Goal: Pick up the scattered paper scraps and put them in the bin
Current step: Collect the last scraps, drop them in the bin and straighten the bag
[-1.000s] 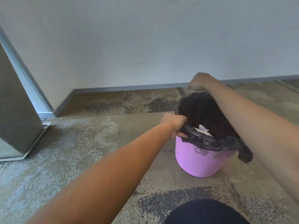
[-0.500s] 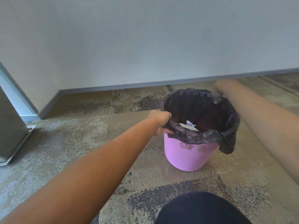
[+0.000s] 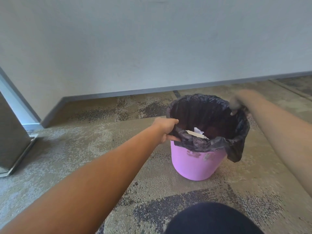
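Hands reach from a head-worn camera toward a small round pink plastic bin (image 3: 195,164) that stands on mottled beige and grey carpet floor (image 3: 84,152) near a pale wall with a grey skirting board (image 3: 135,92). The bin is lined with a crinkled black plastic bag (image 3: 236,146), its top folded out over the rim and hanging lowest on the right side. The left hand (image 3: 166,130) has its grip closed on the liner at the near left of the rim, thumb under and fingers over the plastic, most likely to keep the bag open and seated on the bin. The right hand (image 3: 239,103) is at the far right of the rim and is blurred; it seems to pinch the liner edge there, but its grip cannot be told for certain. White paper scraps (image 3: 197,132) lie inside the bin, low against the near wall of the bag. No loose scraps show on the visible carpet, so the collecting looks largely done, with the hands now tidying the liner. A dark rounded shape, probably the person's knee (image 3: 214,218), fills the bottom edge. At far left stands a grey metal panel (image 3: 11,135) on a flat base. No brand, label or readable writing is visible; faint scuffed patches mark the front of the bin.
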`<move>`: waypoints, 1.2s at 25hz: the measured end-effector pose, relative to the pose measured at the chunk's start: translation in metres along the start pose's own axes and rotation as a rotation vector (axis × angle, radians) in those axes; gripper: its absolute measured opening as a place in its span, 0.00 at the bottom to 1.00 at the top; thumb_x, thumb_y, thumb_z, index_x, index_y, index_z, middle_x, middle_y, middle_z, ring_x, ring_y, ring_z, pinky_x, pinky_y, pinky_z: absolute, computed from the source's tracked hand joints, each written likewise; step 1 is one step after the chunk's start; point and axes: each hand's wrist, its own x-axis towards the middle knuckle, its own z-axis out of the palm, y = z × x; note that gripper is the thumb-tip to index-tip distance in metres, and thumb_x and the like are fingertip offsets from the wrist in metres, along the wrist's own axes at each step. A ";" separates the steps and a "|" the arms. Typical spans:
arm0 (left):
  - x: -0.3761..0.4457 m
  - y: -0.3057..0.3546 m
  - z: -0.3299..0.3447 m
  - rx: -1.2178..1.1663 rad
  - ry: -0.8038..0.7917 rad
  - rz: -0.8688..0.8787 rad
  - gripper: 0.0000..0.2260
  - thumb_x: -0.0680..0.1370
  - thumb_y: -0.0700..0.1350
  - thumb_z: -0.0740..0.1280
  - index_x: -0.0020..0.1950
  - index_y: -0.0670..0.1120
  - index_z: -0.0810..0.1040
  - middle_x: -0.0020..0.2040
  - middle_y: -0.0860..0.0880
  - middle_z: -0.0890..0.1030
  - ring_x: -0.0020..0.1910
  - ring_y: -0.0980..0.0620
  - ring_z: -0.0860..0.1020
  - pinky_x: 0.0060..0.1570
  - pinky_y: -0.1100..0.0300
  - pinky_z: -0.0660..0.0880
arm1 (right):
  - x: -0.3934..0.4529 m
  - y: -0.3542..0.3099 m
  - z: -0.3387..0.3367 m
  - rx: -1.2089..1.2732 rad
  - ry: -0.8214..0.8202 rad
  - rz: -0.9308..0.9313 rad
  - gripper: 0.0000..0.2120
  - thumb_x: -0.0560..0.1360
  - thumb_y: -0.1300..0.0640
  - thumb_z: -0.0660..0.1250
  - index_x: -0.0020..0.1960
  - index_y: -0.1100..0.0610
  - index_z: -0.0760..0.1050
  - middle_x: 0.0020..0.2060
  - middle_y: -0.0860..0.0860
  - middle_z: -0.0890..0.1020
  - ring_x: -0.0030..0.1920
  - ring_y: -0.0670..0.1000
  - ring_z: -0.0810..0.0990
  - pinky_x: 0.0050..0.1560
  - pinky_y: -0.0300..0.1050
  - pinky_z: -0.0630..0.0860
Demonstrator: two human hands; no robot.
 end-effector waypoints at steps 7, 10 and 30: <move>0.001 0.016 -0.032 0.031 0.007 -0.007 0.17 0.77 0.43 0.69 0.63 0.37 0.73 0.63 0.39 0.76 0.55 0.37 0.81 0.34 0.45 0.82 | -0.009 -0.027 -0.014 -0.026 -0.037 -0.100 0.28 0.83 0.56 0.59 0.77 0.68 0.53 0.55 0.58 0.70 0.34 0.50 0.70 0.36 0.42 0.69; 0.002 0.028 -0.059 0.054 0.025 -0.001 0.17 0.79 0.43 0.67 0.65 0.39 0.72 0.64 0.40 0.76 0.56 0.38 0.80 0.32 0.47 0.82 | -0.017 -0.050 -0.024 0.017 0.010 -0.143 0.25 0.83 0.58 0.59 0.74 0.69 0.59 0.49 0.59 0.76 0.39 0.53 0.74 0.44 0.45 0.70; -0.060 0.158 -0.210 -0.058 0.382 -0.111 0.09 0.78 0.42 0.68 0.54 0.37 0.77 0.49 0.42 0.82 0.41 0.44 0.83 0.34 0.46 0.82 | -0.056 -0.191 -0.131 0.423 0.300 -0.168 0.23 0.76 0.59 0.65 0.69 0.66 0.70 0.66 0.61 0.74 0.64 0.62 0.76 0.58 0.52 0.76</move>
